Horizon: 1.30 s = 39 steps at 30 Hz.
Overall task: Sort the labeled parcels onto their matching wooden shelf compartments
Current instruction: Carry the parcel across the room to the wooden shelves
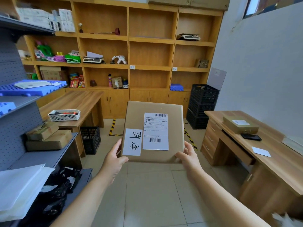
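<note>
**A:** Head view, the only one I have. What step am I on?

**B:** Reading and carrying, I'd judge. The cardboard parcel (154, 131) is held up in front of me, over the floor, well apart from the wooden shelf (150, 41) on the far wall. My left hand (114, 158) grips its lower left corner, fingers (118, 145) curled behind the edge and thumb on the front; my right hand (188, 157) clamps the lower right corner the same way.

**A:** Anything legible?

**B:** A white handwritten label (132, 142) sits at the lower left of the parcel's face, two large black characters turned sideways; I won't vouch for reading them. Beside it, a printed shipping label (155, 131) with barcodes top and bottom; the small print is too fine.

**A:** And the shelf?

**B:** Two small white tags on the shelf edges, the left tag (132, 67) and the right tag (174, 68), too small to read from here.

**A:** Next move?

**B:** Get close enough to read those tags, match one to the handwritten characters, then slide the parcel flat into that compartment.
</note>
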{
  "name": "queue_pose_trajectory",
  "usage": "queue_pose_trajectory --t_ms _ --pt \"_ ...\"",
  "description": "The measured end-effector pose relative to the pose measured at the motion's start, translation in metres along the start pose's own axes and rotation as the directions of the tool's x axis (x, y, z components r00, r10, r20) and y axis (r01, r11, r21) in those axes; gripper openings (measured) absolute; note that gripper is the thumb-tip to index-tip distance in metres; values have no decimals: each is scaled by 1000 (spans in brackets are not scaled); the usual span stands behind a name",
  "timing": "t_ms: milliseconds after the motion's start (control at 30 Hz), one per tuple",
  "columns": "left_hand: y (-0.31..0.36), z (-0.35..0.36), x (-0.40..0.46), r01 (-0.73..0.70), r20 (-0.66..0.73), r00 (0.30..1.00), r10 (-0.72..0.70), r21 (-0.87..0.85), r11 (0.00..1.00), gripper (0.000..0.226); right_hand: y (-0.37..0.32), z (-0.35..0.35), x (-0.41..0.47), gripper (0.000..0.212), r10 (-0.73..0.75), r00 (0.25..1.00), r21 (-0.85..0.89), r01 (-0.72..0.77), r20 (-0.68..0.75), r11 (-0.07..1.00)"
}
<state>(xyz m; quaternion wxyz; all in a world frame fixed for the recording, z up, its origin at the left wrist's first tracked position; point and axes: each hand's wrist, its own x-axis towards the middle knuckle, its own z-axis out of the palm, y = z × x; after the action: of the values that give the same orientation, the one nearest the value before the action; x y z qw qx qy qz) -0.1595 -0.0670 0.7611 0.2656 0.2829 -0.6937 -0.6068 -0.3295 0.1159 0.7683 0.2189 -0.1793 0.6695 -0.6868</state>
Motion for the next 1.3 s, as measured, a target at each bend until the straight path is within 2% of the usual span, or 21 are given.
queue_pose_trajectory --t_ms 300,533,800,1033,1300 --pt "25 119 86 -40 -22 999 41 41 998 76 -18 -92 117 52 -20 1000 -91 20 0 996" --pt "22 151 145 -8 -44 999 10 56 998 77 -16 -112 188 47 13 1000 -121 -12 14 993" --pt "12 154 246 1 -30 1000 1 87 996 79 -14 -98 275 45 13 1000 -98 -14 -11 995" --pt "14 133 365 -3 -3 1000 3 73 997 78 -29 -48 380 58 4 999 -100 -9 -53 995" --pt "1 119 489 -15 55 998 10 100 995 77 -21 -10 481 47 29 993 -72 -38 -111 997"
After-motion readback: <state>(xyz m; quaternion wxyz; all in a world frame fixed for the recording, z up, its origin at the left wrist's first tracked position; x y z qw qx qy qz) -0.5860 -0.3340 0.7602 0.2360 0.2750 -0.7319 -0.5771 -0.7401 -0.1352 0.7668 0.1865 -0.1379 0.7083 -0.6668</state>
